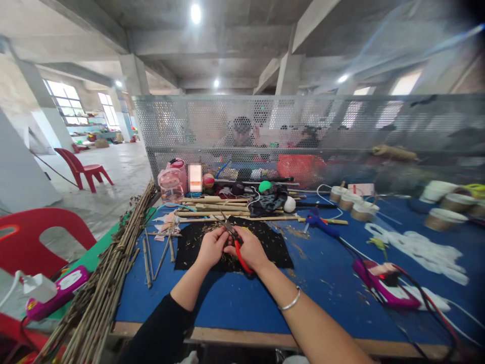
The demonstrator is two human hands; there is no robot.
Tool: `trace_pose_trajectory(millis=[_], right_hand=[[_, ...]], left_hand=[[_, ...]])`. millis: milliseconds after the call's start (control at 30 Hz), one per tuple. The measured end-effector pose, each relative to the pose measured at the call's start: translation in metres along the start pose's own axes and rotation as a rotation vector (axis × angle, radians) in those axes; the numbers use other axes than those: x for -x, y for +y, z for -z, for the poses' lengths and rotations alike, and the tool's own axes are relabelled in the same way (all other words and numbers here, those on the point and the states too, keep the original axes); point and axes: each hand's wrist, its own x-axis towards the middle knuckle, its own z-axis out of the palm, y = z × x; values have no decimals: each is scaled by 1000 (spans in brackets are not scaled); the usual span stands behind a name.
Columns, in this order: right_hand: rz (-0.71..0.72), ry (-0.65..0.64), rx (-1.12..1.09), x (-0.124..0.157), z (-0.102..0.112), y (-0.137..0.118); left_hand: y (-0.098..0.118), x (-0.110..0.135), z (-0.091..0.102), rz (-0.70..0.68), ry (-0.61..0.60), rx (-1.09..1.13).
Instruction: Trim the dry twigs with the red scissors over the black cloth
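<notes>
My right hand (248,248) is closed round red-handled scissors (238,251), whose blades point up and left toward my left hand. My left hand (212,246) is pinched shut on a small thin piece that I cannot make out, right at the blades. Both hands hover over a black cloth (273,242) strewn with small cut bits, spread on the blue table (235,298). A silver bangle (291,302) sits on my right wrist.
A long bundle of thin twigs (109,283) lies along the table's left edge. Cut sticks (215,207) lie behind the cloth. A blue glue gun (320,223), tape rolls (352,202), white strips (420,250) and a pink device (382,285) lie at right. A mesh screen (303,131) separates other people.
</notes>
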Motion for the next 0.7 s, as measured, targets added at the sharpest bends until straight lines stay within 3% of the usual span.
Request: trace_pose_trajectory(millis=[200, 433, 700], right_hand=[[9, -23, -43, 1, 5, -1], [-59, -40, 11, 4, 7, 0], [-68, -6, 113, 4, 3, -4]], left_hand=[[3, 2, 0, 12, 44, -49], [3, 1, 2, -77, 41, -107], [-2, -4, 3, 68, 20, 100]])
